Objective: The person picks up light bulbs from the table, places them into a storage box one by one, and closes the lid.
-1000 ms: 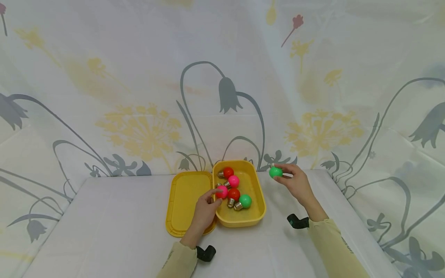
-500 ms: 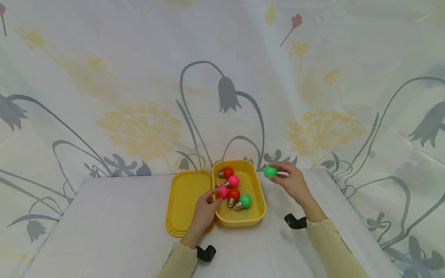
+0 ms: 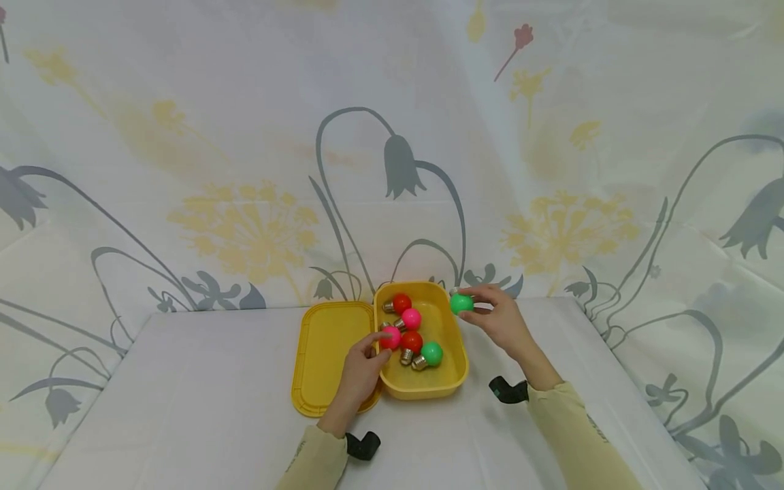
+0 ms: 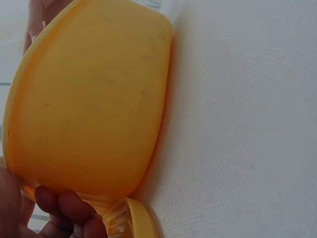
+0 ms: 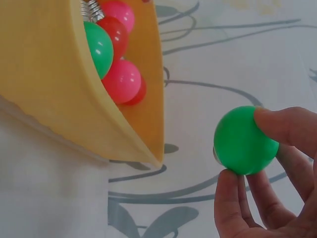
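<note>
My right hand (image 3: 505, 323) pinches a green light bulb (image 3: 462, 303) between thumb and fingertips, at the right rim of an uncovered yellow plastic box (image 3: 453, 371). In the right wrist view the green globe faces the camera and hides most of its base. My left hand (image 3: 360, 374) grips the box's left rim, with curled fingers (image 4: 74, 208) against the outer wall in the left wrist view. Inside the box lie red bulbs (image 3: 401, 303), pink bulbs (image 3: 412, 319) and another green bulb (image 3: 432, 354). One pink bulb (image 3: 390, 338) is right at my left fingertips.
A flat yellow lid (image 3: 333, 354) lies on the white-covered table (image 3: 202, 395), up against the box's left side. Behind the table hangs a flower-printed cloth (image 3: 257, 136). A black angled wrist piece (image 3: 363, 446) sits at my left sleeve, another at my right.
My right hand has moved left with the green light bulb, from right of the box to its right rim. The left hand and box have stayed put.
</note>
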